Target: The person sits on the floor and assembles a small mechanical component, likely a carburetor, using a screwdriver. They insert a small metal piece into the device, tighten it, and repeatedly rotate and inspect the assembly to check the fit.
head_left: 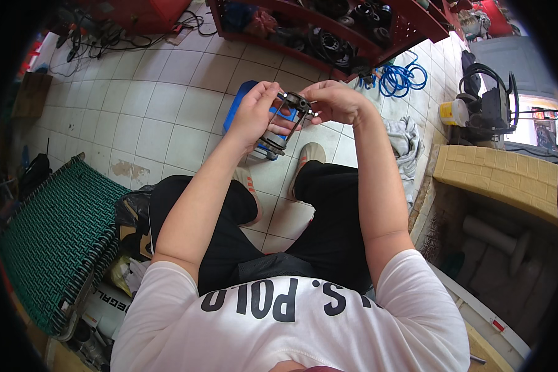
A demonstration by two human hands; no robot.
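Head view: dark frame (299, 101) sits between hands (249, 115) (342, 102).

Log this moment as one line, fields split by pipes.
left hand: holding dark metal frame | right hand: fingers at its upper end | below: blue object, tiled floor

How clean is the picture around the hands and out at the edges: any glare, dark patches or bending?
Head view: left hand and right hand clearly lit; dark part between them low in fine detail. Head view, right: bright opening washed out; yellow ledge bowed by the fisheye. Head view, top: red rack shadowed inside; corners black.
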